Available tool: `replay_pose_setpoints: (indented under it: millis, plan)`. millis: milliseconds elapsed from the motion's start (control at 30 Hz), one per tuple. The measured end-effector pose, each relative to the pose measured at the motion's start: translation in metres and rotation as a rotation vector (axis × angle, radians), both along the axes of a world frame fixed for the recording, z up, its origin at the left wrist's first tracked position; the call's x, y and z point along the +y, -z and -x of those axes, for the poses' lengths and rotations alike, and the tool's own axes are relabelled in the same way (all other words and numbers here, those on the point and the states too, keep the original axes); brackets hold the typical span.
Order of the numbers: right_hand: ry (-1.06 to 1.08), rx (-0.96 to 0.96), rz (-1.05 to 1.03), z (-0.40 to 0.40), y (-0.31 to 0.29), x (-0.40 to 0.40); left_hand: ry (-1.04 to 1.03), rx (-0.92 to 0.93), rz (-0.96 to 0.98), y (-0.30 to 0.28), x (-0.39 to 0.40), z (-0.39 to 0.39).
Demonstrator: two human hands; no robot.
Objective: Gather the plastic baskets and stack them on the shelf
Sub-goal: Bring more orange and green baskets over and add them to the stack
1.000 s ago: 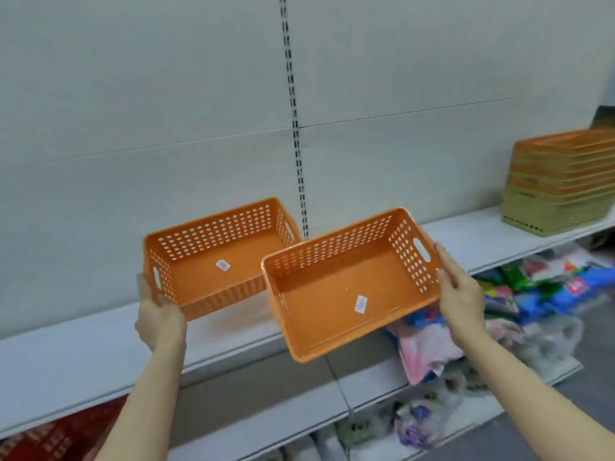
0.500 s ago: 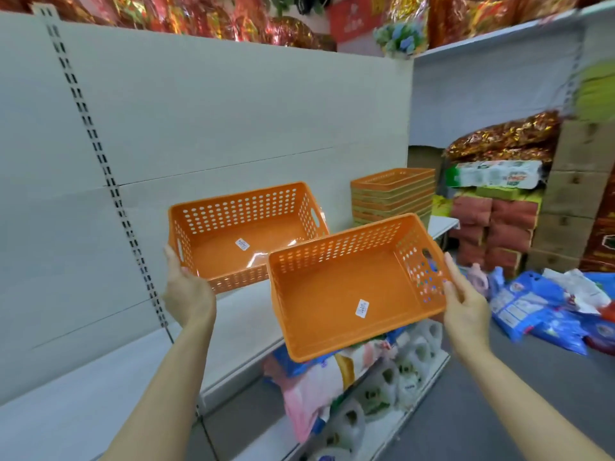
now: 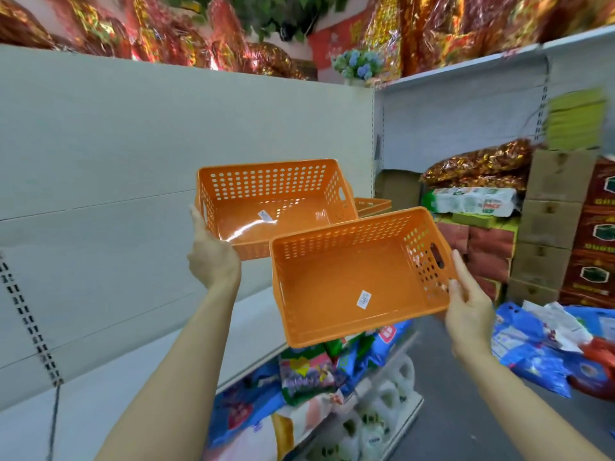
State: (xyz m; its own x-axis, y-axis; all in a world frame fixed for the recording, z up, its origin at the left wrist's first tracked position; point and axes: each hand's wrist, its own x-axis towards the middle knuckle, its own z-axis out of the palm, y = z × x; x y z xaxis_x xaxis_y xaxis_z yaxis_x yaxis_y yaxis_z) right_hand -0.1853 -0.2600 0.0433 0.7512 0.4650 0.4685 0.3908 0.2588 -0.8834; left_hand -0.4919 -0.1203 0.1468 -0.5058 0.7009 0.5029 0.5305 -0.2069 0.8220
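Note:
I carry two orange perforated plastic baskets in the air, one in each hand. My left hand [image 3: 213, 257] grips the left end of the farther basket [image 3: 273, 197]. My right hand [image 3: 467, 304] grips the right end of the nearer basket [image 3: 336, 281], which tilts toward me and overlaps the first. Each basket has a small white label on its floor. Behind them a sliver of the stack of orange baskets [image 3: 372, 205] shows on the white shelf [image 3: 253, 324].
Bags of goods fill the lower shelf [image 3: 336, 371]. Blue packets [image 3: 539, 341] lie on the grey floor at the right. Cardboard boxes [image 3: 552, 227] and red sacks stand stacked at the aisle's end. Shiny red and gold packs line the top.
I have turned and moved right along the shelf. Both baskets stay in my hands. The basket stack, plainly seen before, is now mostly hidden behind the left basket.

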Motion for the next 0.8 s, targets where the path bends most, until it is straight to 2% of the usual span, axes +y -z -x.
replay_pose_setpoints:
  millis: [300, 433, 567, 800]
  plan:
    - [-0.053, 0.034, -0.089, -0.11, 0.002, 0.07, -0.048, -0.015, -0.035, -0.007, 0.057, -0.117]
    - [-0.009, 0.032, -0.128, -0.146, -0.006, 0.109, -0.041, -0.019, -0.056, -0.012, 0.099, -0.151]
    - [0.024, 0.059, -0.163, -0.192, -0.014, 0.156, -0.06, -0.024, -0.034, -0.029, 0.137, -0.185]
    - [-0.04, 0.077, -0.261, -0.255, -0.046, 0.227, -0.091, -0.093, 0.041, -0.046, 0.198, -0.234]
